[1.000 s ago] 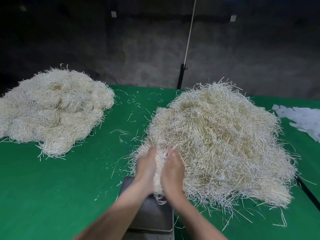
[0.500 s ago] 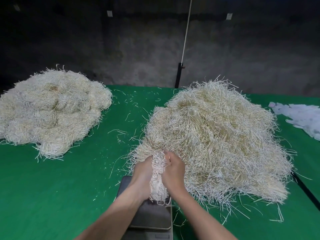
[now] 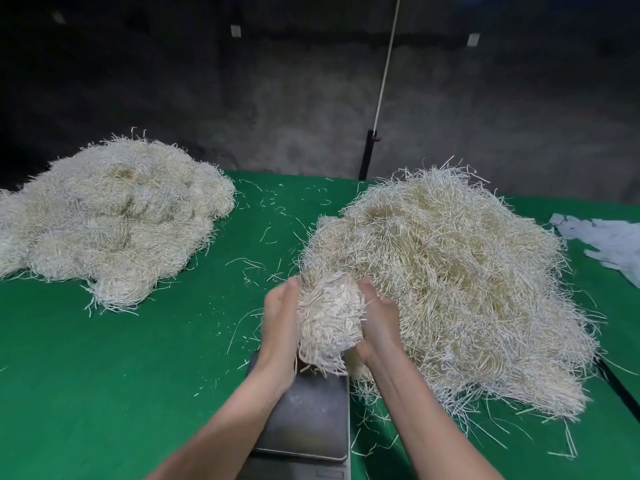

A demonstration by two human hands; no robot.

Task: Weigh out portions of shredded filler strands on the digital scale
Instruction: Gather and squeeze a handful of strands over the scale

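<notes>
Table (image 3: 138,375): green cloth cover. It carries everything below.
Right heap (image 3: 467,289): the largest mass of strands, loose and untidy, on the right half of the table. Its near-left edge touches the right hand and lies just beside the scale.
Left heap (image 3: 110,223): rounded bundles stacked at far left, well apart from the scale. Judged to be the finished portions.
White scraps (image 3: 609,240): at the far right edge, not involved.
Scale (image 3: 308,417): grey plate, centre near, long axis running near to far. The plate is bare apart from dust. The display at the near end is cut off by the frame and cannot be read.
Handful (image 3: 329,320): a dense wad of strands held in the air between both hands. Its long axis is roughly upright, and the lower ends hang over the far edge of the plate. Contact with the plate cannot be confirmed.
Left hand (image 3: 280,323): curled against the left side of the handful, gripping it. Its wrist is over the plate's far-left corner.
Right hand (image 3: 381,323): curled round the right side of the handful, gripping it, and backed against the right heap.
Key relation: the plate lies below the handful and nearer than it. Judgement: the move needed is down and toward the near side.
Nearer hand: the left hand is above the plate, while the right hand is above the heap's edge.
Risk (judgement): trailing strands may bridge from the heap to the plate and skew the reading.
</notes>
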